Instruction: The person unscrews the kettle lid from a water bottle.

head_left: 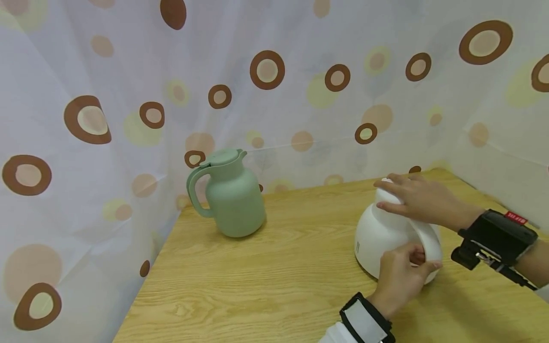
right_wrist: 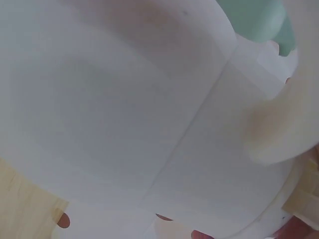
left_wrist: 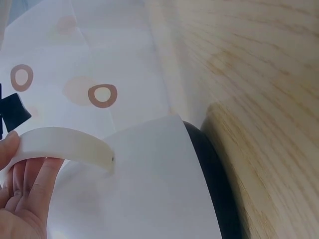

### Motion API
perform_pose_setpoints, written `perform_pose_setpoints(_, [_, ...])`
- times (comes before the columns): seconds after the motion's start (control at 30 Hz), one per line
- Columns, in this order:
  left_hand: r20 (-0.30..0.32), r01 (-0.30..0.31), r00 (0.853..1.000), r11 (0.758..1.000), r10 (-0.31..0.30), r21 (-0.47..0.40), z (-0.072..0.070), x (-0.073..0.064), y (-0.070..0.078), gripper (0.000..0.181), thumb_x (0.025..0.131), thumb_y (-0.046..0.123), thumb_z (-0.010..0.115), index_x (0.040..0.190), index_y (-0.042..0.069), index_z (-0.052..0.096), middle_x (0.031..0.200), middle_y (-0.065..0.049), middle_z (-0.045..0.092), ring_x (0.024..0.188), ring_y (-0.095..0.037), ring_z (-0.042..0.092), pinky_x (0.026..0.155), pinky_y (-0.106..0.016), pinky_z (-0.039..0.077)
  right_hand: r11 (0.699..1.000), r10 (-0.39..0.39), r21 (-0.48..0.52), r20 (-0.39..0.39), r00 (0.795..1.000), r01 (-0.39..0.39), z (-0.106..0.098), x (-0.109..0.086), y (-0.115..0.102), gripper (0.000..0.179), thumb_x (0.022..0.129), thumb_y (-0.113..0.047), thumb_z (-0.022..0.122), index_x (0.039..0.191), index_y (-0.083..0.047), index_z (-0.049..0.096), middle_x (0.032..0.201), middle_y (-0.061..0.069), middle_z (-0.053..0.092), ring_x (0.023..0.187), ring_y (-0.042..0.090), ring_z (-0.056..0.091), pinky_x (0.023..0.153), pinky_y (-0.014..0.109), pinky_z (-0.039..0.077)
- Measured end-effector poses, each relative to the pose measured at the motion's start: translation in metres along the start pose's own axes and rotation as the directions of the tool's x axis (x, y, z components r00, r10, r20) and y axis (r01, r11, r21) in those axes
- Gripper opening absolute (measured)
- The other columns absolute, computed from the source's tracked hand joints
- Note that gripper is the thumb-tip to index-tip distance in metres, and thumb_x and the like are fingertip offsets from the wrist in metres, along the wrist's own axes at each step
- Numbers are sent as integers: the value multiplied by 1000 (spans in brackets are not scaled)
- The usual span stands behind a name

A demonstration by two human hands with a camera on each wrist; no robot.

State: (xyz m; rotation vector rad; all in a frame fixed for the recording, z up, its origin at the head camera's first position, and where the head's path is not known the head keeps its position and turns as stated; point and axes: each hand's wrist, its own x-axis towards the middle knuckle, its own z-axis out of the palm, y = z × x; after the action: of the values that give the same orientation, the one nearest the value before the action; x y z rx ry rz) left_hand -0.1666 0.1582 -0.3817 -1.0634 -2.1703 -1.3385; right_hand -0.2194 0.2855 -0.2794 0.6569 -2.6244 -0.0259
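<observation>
pinching the handle [head_left: 431, 240] of the white jug [head_left: 372, 243] with the left hand [head_left: 400, 275]; resting the spread right hand [head_left: 421, 200] on top.

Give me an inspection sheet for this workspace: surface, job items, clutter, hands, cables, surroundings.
Surface: wooden table, grain visible.
Job items: white jug, upright on the table.
Clutter: nothing seen; a green jug stands apart, handle facing left in the head view.
Hands: left hand grips the white jug's handle; right hand is on its lid, grip unclear.
Cables: black cable at the right wrist's black device.
Surroundings: white cloth with brown rings and pale dots.
</observation>
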Motion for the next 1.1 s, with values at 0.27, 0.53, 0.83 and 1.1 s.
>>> perform_pose_setpoints(0.27, [26, 18, 1000, 1000, -18, -2, -2, 0, 0, 12, 79, 20, 73, 81, 11, 66, 75, 10, 64, 68, 17, 49, 61, -1, 38, 998, -52, -30, -25, 998, 51, 1, 0, 3, 52, 85, -42, 62, 121, -5, 57, 116, 26, 54, 93, 47, 54, 68, 57, 46])
perform_pose_setpoints(0.53, [22, 10, 1000, 1000, -10, -10, -3, 0, 0, 13, 79, 21, 73, 79, 10, 65, 74, 9, 64, 67, 16, 50, 61, -2, 39, 993, -118, -22, -48, 992, 117, 1, -2, 8, 53, 86, -43, 61, 121, -4, 57, 116, 27, 54, 95, 43, 56, 69, 53, 47])
perform_pose_setpoints(0.83, [10, -16, 1000, 1000, 16, -7, -3, 0, -2, 13, 78, 19, 74, 80, 9, 66, 74, 7, 65, 67, 15, 51, 61, -2, 39, 989, -148, 24, -36, 988, 149, 1, -2, 14, 52, 85, -41, 62, 125, -8, 56, 122, 24, 52, 102, 42, 53, 73, 55, 46])
perform_pose_setpoints(1.1, [-9, -21, 1000, 1000, 21, 3, -2, 0, 0, 14, 76, 18, 75, 80, 8, 66, 73, 6, 65, 67, 14, 51, 60, -1, 39, 982, -174, 71, -21, 984, 175, 0, -3, 19, 50, 86, -38, 63, 128, -12, 52, 126, 23, 49, 105, 43, 51, 73, 55, 46])
